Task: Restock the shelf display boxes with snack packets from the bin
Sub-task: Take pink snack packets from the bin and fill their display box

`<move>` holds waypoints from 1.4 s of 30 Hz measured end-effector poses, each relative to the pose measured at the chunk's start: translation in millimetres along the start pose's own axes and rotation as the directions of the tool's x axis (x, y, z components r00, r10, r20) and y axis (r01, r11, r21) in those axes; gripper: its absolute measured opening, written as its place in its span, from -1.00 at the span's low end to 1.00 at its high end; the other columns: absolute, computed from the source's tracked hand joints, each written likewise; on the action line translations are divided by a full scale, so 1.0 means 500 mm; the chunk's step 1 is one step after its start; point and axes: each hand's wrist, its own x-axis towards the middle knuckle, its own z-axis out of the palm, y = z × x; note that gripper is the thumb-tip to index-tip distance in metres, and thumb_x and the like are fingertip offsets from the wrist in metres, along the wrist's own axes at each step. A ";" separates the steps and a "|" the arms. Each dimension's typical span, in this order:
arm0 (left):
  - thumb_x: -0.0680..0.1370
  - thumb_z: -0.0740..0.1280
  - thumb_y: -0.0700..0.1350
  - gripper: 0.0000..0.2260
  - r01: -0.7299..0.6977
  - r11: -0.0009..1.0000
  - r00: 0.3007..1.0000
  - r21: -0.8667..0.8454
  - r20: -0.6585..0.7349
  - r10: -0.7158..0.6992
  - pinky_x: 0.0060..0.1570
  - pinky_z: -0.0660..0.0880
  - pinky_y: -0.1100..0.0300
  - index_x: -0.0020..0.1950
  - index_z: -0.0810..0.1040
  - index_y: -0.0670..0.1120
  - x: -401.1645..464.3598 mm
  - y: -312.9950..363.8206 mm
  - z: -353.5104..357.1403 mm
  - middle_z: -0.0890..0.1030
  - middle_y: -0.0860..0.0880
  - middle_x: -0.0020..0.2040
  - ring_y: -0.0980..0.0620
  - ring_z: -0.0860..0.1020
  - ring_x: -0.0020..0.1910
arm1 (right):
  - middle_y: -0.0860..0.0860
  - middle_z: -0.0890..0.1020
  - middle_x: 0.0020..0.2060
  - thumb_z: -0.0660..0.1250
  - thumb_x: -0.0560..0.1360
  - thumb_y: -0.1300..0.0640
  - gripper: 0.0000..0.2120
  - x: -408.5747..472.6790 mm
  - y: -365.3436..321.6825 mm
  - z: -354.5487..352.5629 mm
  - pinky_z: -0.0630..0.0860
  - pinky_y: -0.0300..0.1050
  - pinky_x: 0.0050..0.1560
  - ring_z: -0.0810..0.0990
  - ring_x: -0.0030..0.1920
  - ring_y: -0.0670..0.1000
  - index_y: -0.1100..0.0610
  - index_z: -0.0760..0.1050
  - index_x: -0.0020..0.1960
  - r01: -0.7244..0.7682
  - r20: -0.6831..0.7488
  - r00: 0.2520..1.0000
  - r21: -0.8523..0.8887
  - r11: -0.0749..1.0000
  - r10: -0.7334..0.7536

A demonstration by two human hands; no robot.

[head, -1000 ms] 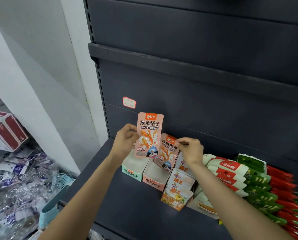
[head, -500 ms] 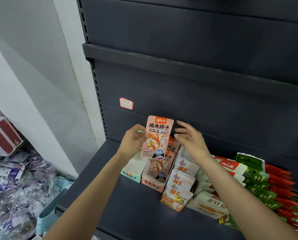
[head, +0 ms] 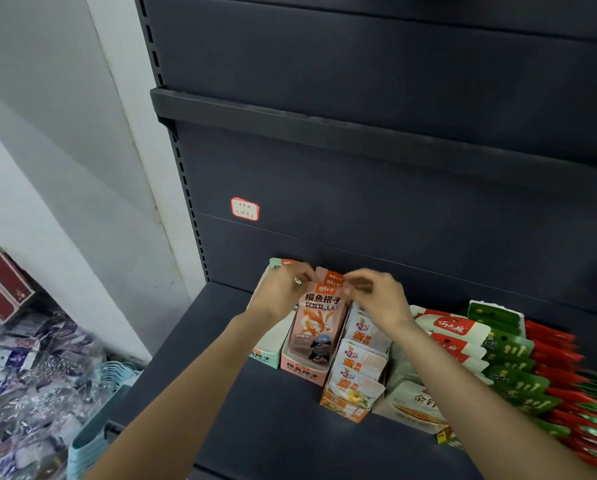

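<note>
A pink snack packet (head: 317, 320) stands upright in the pink display box (head: 302, 370) on the dark shelf, with two more pink packets behind it. My left hand (head: 283, 289) pinches the packet's top left corner. At the top right corner, the curled fingers of my right hand (head: 376, 299) pinch the packets. A mint display box (head: 267, 351) stands just left of the pink one, partly hidden by my left forearm.
An orange box of white packets (head: 357, 375) stands right of the pink box, then a beige box (head: 415, 407) and rows of white, green and red packets (head: 519, 368). A teal bin (head: 92, 431) and clear-wrapped goods (head: 23, 382) lie lower left. The shelf front (head: 255, 427) is bare.
The pink packet has come down from mid-air into the pink box. Both hands dropped with it, and my right hand went from open fingers to a pinch on the packet tops.
</note>
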 end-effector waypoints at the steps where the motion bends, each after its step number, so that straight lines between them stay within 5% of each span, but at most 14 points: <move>1: 0.56 0.29 -0.24 -0.88 0.006 0.999 1.000 0.036 0.028 -0.007 -0.06 0.51 0.28 -0.03 0.57 -0.04 0.000 -0.006 0.009 0.60 0.03 -0.06 0.07 0.58 -0.06 | 0.02 0.59 0.13 0.39 0.48 0.18 -0.71 0.000 0.001 -0.001 0.41 -0.27 0.13 0.54 0.15 -0.04 0.09 0.55 0.20 -0.013 0.002 1.000 -0.025 1.000 0.013; 5: 0.56 0.27 -0.26 -0.87 0.010 0.993 1.000 0.121 0.006 -0.010 -0.03 0.52 0.20 0.03 0.58 -0.11 0.001 -0.020 0.032 0.61 -0.02 0.06 0.04 0.57 -0.04 | 0.08 0.45 0.29 0.39 0.48 0.18 -0.52 0.002 -0.002 -0.001 0.32 -0.17 0.23 0.42 0.31 0.05 0.09 0.40 0.37 -0.059 0.058 0.996 -0.115 0.992 0.066; 14: 0.55 0.27 -0.30 -0.85 0.002 0.999 0.995 0.037 0.099 -0.006 0.01 0.42 0.34 -0.06 0.54 -0.06 0.029 -0.038 0.029 0.56 0.08 -0.06 0.15 0.50 -0.04 | 0.06 0.41 0.32 0.39 0.48 0.20 -0.48 0.004 0.000 0.003 0.31 -0.13 0.29 0.37 0.34 0.04 0.08 0.35 0.41 -0.040 0.089 0.994 -0.254 0.966 0.065; 21: 0.57 0.29 -0.15 -0.85 -0.030 0.981 0.999 0.190 -0.008 0.032 0.09 0.49 0.20 0.09 0.59 -0.02 0.038 -0.041 0.047 0.54 0.01 0.14 0.04 0.54 0.06 | 0.07 0.45 0.28 0.35 0.51 0.19 -0.55 0.005 -0.001 0.007 0.33 -0.16 0.23 0.40 0.30 0.05 0.10 0.39 0.38 -0.029 0.059 0.997 -0.254 0.967 0.045; 32: 0.55 0.32 -0.13 -0.82 -0.097 0.978 0.978 0.183 -0.165 0.128 0.03 0.46 0.19 0.15 0.54 -0.05 -0.012 -0.006 0.023 0.54 0.00 0.14 0.01 0.52 0.07 | 0.02 0.52 0.20 0.32 0.52 0.24 -0.66 -0.032 -0.031 -0.006 0.32 -0.33 0.15 0.47 0.18 -0.09 0.10 0.47 0.29 0.028 -0.062 0.997 -0.100 0.995 -0.034; 37: 0.56 0.27 -0.11 -0.82 -0.105 0.960 0.956 0.261 -0.238 0.170 -0.09 0.50 0.11 0.14 0.54 -0.07 -0.096 0.044 -0.006 0.61 0.00 0.01 0.01 0.58 -0.09 | -0.01 0.56 0.12 0.31 0.52 0.23 -0.72 -0.098 -0.061 -0.006 0.46 -0.21 0.13 0.51 0.03 -0.15 0.06 0.51 0.22 0.079 -0.091 0.993 -0.020 0.997 -0.080; 42: 0.59 0.21 -0.02 -0.80 0.040 0.958 0.960 0.285 -0.275 0.042 -0.11 0.51 0.11 0.16 0.51 -0.01 -0.237 0.098 -0.014 0.62 0.05 0.01 0.03 0.59 -0.08 | -0.02 0.53 0.19 0.26 0.55 0.16 -0.69 -0.214 -0.071 0.001 0.45 -0.07 0.21 0.52 0.14 -0.06 0.05 0.46 0.29 0.160 -0.041 0.986 -0.067 0.985 -0.163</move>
